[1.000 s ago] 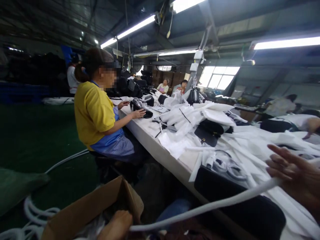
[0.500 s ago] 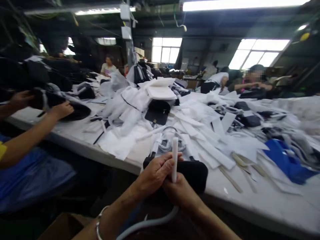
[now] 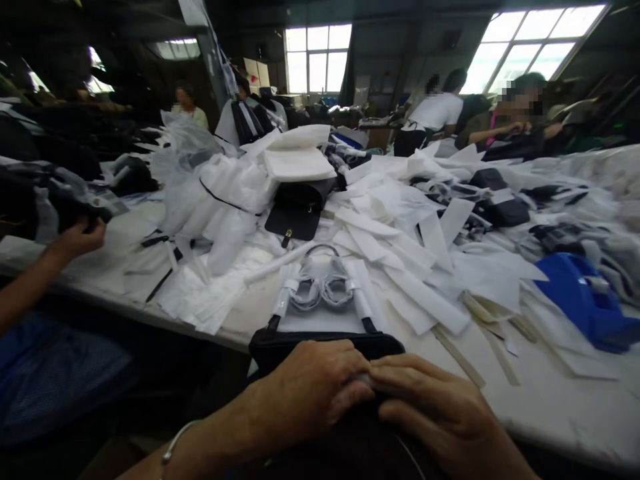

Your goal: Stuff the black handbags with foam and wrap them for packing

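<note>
The bench (image 3: pixel 550 410) fills the picture from the left edge to the lower right, and a heap of white wrapping (image 3: pixel 400 283) covers much of its middle. The bag (image 3: pixel 277 348), black, sits at lower centre along the near edge of the bench; its nearer part is lost in shadow. Over it lie the left hand (image 3: pixel 320 377) and the right hand (image 3: pixel 443 397), knuckles up, meeting at the tips. The left fingers are bent with the thumb tucked in close, while the right fingers reach out nearly straight against them; whether anything is pinched where they meet, I cannot tell. Half a second ago the two hands held a white tube upright above the bag; now the tube is out of sight (it may be hidden under the palms), and the hands are low over the bag. To my eye, that puts the work at the bag's near side. At right stands a blue holder (image 3: pixel 575 303), and above centre a second bag (image 3: pixel 295 220) lies with its clasp showing. At the left edge is a co-worker's hand (image 3: pixel 77 241), near other dark goods. Smallest are two wrapped coils (image 3: pixel 336 292) just beyond the bag, and a bracelet (image 3: pixel 173 445) on the left wrist.
</note>
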`<state>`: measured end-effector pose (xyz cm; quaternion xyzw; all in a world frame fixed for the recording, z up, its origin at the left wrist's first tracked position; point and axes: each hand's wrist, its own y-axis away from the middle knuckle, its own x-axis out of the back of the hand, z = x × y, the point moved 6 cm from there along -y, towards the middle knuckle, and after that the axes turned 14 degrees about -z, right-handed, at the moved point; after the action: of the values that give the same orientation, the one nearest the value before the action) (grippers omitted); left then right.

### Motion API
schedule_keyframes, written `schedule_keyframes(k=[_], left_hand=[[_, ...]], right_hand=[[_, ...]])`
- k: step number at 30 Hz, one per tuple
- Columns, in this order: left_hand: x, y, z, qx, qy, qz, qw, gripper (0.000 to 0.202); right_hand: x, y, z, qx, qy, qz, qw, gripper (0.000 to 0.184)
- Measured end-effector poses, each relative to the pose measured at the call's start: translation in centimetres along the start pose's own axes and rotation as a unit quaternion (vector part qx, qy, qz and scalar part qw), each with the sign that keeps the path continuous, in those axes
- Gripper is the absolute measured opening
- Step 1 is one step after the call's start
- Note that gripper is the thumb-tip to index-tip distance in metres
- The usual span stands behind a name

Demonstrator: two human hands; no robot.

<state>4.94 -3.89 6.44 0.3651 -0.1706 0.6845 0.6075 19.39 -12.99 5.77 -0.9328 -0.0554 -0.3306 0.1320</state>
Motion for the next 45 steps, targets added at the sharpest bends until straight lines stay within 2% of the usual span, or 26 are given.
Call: schedule_keyframes(k=[1, 3, 5, 7, 10, 12, 13, 14, 16, 20, 24, 27, 29, 36, 39, 43, 45], left_hand=[[0.5, -0.1, -0.2, 0.002, -0.005, 0.007, 1.000, 0.020], [2.2, -0.2, -1.0, 0.015, -0.010, 0.031, 0.999, 0.021], [4.9, 0.0, -2.5, 0.034, -0.011, 0.059, 0.998, 0.022], [8.3, -0.1, -4.3, 0.050, -0.010, 0.091, 0.995, 0.022], [13.4, -1.4, -8.2, 0.084, -0.038, 0.153, 0.984, 0.019], [15.5, -3.0, -11.4, 0.127, -0.051, 0.181, 0.974, 0.019], [16.0, -4.1, -13.1, 0.147, -0.039, 0.180, 0.972, 0.020], [16.2, -5.1, -14.7, 0.162, -0.026, 0.175, 0.971, 0.021], [16.0, -6.8, -17.2, 0.173, -0.005, 0.164, 0.971, 0.021], [15.7, -7.8, -19.6, 0.171, -0.024, 0.178, 0.969, 0.017], [15.4, -6.7, -21.1, 0.219, -0.053, 0.172, 0.959, 0.015], [14.6, -6.4, -21.8, 0.211, 0.001, 0.149, 0.966, 0.015], [14.1, -6.6, -22.3, 0.192, 0.041, 0.145, 0.970, 0.015], [13.8, -6.8, -23.8, 0.156, 0.120, 0.148, 0.969, 0.018], [13.7, -6.6, -23.9, 0.179, 0.091, 0.146, 0.969, 0.016], [13.6, -6.7, -23.9, 0.228, 0.002, 0.156, 0.961, 0.013], [13.9, -6.6, -23.7, 0.238, -0.020, 0.171, 0.956, 0.013]], right_hand=[[-0.1, -0.7, -0.1, 0.020, 0.001, -0.001, 1.000, 0.025], [0.6, -2.3, 0.4, 0.013, 0.004, 0.033, 0.999, 0.018], [1.7, -4.7, 1.5, -0.020, 0.009, 0.043, 0.999, 0.014], [2.9, -8.0, 2.7, -0.033, 0.030, 0.022, 0.999, 0.016], [4.5, -14.0, 4.4, -0.046, 0.152, -0.005, 0.987, 0.018], [5.0, -17.8, 6.2, -0.096, 0.272, -0.020, 0.957, 0.017], [5.0, -19.4, 7.4, -0.129, 0.315, -0.034, 0.940, 0.017], [5.0, -20.8, 8.6, -0.161, 0.339, -0.048, 0.926, 0.017], [4.6, -22.8, 11.0, -0.205, 0.333, -0.076, 0.917, 0.016], [3.8, -24.3, 14.7, -0.235, 0.244, -0.112, 0.934, 0.013], [3.0, -24.1, 17.4, -0.285, 0.000, -0.115, 0.952, 0.015], [2.2, -23.6, 18.4, -0.306, -0.163, -0.116, 0.931, 0.030], [2.0, -23.3, 18.9, -0.320, -0.207, -0.112, 0.918, 0.039], [1.8, -22.9, 20.3, -0.328, -0.209, -0.131, 0.912, 0.047], [1.7, -22.9, 20.3, -0.327, -0.196, -0.124, 0.916, 0.046], [1.5, -23.0, 20.5, -0.324, -0.199, -0.110, 0.919, 0.043], [1.7, -23.2, 20.6, -0.319, -0.180, -0.129, 0.922, 0.040]])
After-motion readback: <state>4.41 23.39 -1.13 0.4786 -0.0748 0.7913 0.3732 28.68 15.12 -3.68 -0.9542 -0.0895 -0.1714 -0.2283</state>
